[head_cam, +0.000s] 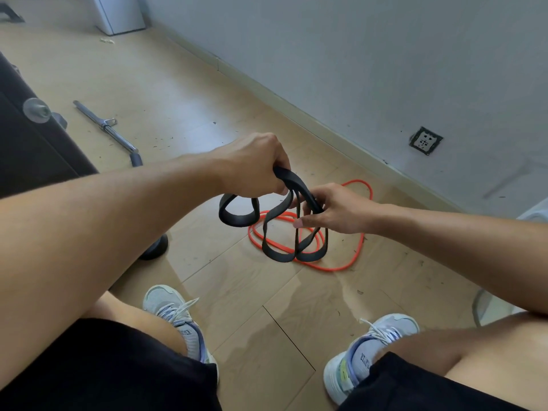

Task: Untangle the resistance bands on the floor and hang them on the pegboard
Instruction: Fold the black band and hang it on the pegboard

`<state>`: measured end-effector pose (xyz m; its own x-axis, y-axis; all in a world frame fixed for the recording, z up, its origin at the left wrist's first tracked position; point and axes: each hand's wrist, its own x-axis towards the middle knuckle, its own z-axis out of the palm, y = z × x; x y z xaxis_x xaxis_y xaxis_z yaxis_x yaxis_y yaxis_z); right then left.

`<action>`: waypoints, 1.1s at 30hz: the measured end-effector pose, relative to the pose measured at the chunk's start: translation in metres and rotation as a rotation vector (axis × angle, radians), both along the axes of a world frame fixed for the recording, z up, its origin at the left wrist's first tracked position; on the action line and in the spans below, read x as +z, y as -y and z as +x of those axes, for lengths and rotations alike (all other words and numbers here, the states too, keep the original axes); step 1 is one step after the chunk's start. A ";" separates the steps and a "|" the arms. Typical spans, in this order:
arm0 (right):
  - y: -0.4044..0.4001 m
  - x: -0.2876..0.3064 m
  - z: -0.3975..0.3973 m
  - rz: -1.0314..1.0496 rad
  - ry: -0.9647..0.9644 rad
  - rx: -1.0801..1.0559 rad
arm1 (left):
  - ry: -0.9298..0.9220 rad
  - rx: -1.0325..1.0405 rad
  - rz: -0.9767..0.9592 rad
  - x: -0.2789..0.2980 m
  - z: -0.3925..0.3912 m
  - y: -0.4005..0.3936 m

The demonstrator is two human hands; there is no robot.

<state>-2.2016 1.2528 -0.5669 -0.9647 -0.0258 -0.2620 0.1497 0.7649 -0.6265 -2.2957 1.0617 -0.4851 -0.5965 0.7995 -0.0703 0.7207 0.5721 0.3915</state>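
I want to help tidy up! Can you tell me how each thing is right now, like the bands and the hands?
black band: lifted off the floor, twisted into hanging loops, held by both hands
orange band: lying coiled on the floor, under the black one
left hand: grips the top of the black band
right hand: pinches a strand of the black band
metal bar: lying flat on the floor

Black band (268, 229) — plain, unpatterned — before an orange band (357, 250); pale wood-grain floor (166, 84); grey wall (370, 54); light grey shoes (175, 315) with white laces; black shorts (118, 369); silver bar (103, 126).
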 end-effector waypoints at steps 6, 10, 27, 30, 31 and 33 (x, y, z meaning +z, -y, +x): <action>0.003 -0.003 -0.001 0.020 -0.004 -0.023 | 0.009 -0.009 0.022 -0.001 0.000 0.002; 0.006 0.001 0.000 -0.059 -0.011 -0.023 | 0.017 -0.007 0.046 0.000 0.001 0.001; 0.003 0.011 -0.003 -0.284 -0.146 -0.082 | 0.077 0.073 0.113 0.005 -0.002 0.007; 0.002 0.012 -0.003 -0.235 -0.158 -0.076 | 0.074 0.093 0.094 0.005 0.000 0.006; 0.002 0.014 -0.002 -0.227 -0.155 -0.066 | 0.076 0.097 0.089 0.006 0.001 0.006; -0.001 0.016 -0.002 -0.190 -0.147 -0.053 | 0.074 0.096 0.081 0.007 0.002 0.006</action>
<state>-2.2040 1.2533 -0.5507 -0.9934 -0.0097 -0.1141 0.0831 0.6248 -0.7764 -2.2938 1.0560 -0.4784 -0.6662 0.7437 -0.0550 0.6314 0.6017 0.4892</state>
